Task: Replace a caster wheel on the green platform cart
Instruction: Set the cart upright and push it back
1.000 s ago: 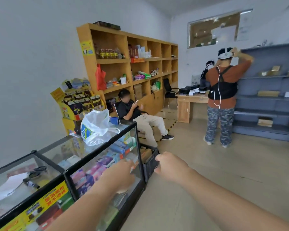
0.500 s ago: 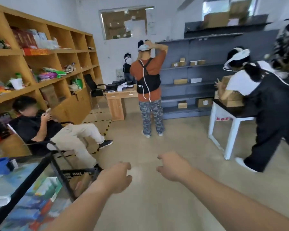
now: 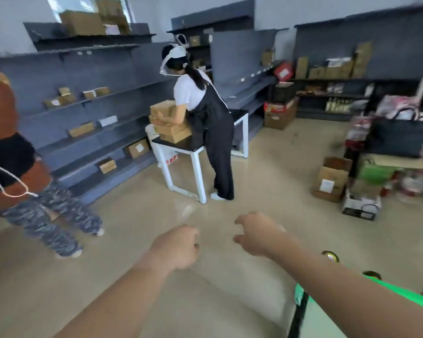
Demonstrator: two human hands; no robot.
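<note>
Two bare hands reach out over the floor (image 3: 108,276), and neither holds anything. The left hand (image 3: 178,245) shows its back with the fingers curled loosely under. The right hand (image 3: 257,234), a little farther out, has its fingers half bent and spread apart from the thumb. The green platform cart (image 3: 401,292) lies at the near right corner of the view, to the right of both hands and nearer than them, and most of it is hidden under the right forearm. What shows is a bright green edge to the right of that forearm, a paler green surface close in on its near side, and a black bar (image 3: 299,315) at the cart's left side. The right hand is plainly the nearer one to the cart, and the left hand is well apart from it across bare floor. The bright edge slants from far left to near right, while the black bar runs roughly near to far. This suggests the cart's long axis slants rightward out of the frame, though too little shows to settle that or to say which end points where. Three dark round shapes (image 3: 330,256) sit just beyond the green edge, spaced along it. They may be casters, but they are blurred and I cannot tell whether they are fitted or loose. In my judgement the task has barely begun, and the coming move calls for turning right and down toward the cart, right hand leading.
</note>
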